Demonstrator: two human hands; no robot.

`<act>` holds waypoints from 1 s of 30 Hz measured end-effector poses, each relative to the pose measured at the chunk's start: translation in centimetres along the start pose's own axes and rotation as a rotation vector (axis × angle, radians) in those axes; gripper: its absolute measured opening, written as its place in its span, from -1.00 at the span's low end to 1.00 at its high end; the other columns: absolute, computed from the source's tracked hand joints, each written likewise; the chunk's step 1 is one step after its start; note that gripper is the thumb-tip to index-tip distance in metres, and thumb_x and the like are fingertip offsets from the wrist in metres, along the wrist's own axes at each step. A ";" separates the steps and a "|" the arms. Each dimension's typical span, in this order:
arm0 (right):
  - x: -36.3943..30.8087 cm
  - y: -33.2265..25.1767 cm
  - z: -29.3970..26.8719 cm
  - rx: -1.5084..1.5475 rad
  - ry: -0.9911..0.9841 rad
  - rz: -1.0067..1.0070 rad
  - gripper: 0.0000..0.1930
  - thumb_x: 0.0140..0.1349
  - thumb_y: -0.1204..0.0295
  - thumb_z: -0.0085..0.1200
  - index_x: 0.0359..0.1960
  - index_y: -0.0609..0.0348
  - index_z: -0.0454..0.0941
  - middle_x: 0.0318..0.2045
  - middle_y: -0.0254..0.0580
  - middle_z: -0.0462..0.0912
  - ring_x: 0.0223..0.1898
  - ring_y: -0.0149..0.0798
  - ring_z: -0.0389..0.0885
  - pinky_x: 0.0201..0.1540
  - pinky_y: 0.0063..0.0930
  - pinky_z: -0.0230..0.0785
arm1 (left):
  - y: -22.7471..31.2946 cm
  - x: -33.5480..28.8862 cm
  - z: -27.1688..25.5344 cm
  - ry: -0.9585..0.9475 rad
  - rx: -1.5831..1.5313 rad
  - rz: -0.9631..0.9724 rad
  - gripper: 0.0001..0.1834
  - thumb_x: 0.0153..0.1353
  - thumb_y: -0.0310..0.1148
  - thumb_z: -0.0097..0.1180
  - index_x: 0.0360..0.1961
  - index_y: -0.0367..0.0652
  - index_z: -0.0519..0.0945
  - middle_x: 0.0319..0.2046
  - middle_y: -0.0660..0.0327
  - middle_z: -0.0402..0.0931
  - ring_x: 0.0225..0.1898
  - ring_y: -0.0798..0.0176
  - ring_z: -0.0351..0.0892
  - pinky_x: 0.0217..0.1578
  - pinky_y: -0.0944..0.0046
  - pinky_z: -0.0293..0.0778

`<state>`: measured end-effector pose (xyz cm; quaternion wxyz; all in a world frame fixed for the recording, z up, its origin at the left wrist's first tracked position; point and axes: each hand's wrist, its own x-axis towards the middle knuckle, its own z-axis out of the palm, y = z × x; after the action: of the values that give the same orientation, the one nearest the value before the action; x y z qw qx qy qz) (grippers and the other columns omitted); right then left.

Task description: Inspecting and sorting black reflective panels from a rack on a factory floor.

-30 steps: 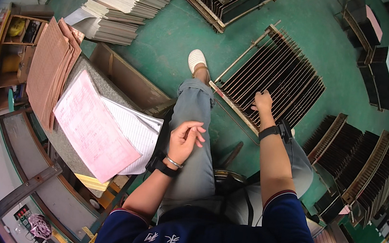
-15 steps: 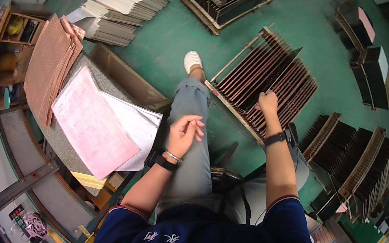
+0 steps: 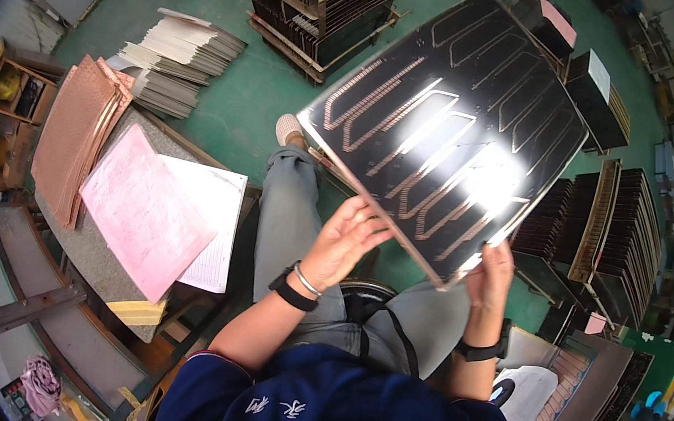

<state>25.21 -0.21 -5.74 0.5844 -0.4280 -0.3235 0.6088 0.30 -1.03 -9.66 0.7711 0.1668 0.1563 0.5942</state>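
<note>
A large black circuit board panel [image 3: 401, 146] with rows of copper-coloured tracks is held up in front of me, tilted, a bright glare on its face. My right hand [image 3: 492, 274] grips it by the near right corner. Along its near left edge are the fingers of my left hand [image 3: 347, 242], the thumb side up against the rim. Behind the panel, the slotted rack is almost wholly hidden.
Left of me, a grey table carries a pink sheet [image 3: 145, 211], a white printed sheet [image 3: 215, 229] and brown boards [image 3: 78, 138]. White sheets [image 3: 179, 53] are stacked on the floor. Racks of dark panels stand at the far side [image 3: 320, 17] and right [image 3: 631, 241].
My right hand has come back from the slotted rack with the black panel. The left hand has moved up to the panel's edge. The view has shifted to the right.
</note>
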 end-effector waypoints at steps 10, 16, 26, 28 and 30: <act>-1.5 -2.4 -2.7 0.384 0.112 -0.185 -0.78 0.34 0.35 -0.16 -0.09 0.18 0.43 -0.08 -0.21 0.54 -0.14 -0.35 0.56 -0.19 -0.46 0.54 | 6.0 -4.4 0.4 0.127 0.229 0.130 -0.46 0.24 -0.48 0.01 0.24 -0.16 0.20 0.17 0.26 0.28 0.20 0.33 0.23 0.23 0.27 0.10; -3.4 -6.6 -5.2 0.179 -0.022 -0.256 -0.47 0.34 0.31 -0.17 0.25 0.36 0.08 -0.01 0.11 0.49 0.03 -0.13 0.49 0.08 -0.29 0.39 | 8.3 -6.8 -0.5 0.256 0.281 0.207 -0.54 0.30 -0.34 -0.05 0.20 -0.22 0.26 0.09 0.16 0.38 0.07 0.25 0.41 0.06 0.28 0.36; -4.9 -7.4 -6.2 -0.217 -0.044 -0.240 -0.61 0.28 0.50 -0.04 0.12 0.39 0.26 -0.01 -0.10 0.51 -0.01 -0.37 0.48 0.07 -0.56 0.30 | 7.8 -7.7 -1.0 0.304 0.526 0.402 -0.71 0.31 -0.30 -0.03 -0.03 -0.22 0.39 -0.16 0.27 0.46 -0.16 0.45 0.42 -0.06 0.44 0.33; -4.9 -7.1 -6.6 -0.227 0.003 -0.300 -0.69 0.27 0.51 -0.03 0.05 0.26 0.33 -0.04 -0.18 0.50 -0.03 -0.40 0.46 0.01 -0.59 0.30 | 7.9 -7.8 -0.7 0.299 0.677 0.498 -0.81 0.30 -0.36 -0.02 -0.12 -0.20 0.42 -0.18 0.29 0.46 -0.19 0.47 0.39 -0.10 0.48 0.30; -4.8 -6.6 -6.9 -0.196 0.042 -0.366 -0.75 0.28 0.52 -0.04 -0.02 0.19 0.37 -0.03 -0.20 0.47 0.00 -0.36 0.43 0.09 -0.49 0.26 | 8.2 -8.3 -1.8 0.238 0.755 0.513 -0.86 0.29 -0.40 -0.01 -0.16 -0.19 0.43 -0.19 0.29 0.45 -0.18 0.47 0.38 -0.11 0.48 0.29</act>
<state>34.02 -4.98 -2.10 0.6475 -0.4296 -0.4412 0.4489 -9.58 -6.99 -7.32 0.4617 0.3992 0.4026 0.6822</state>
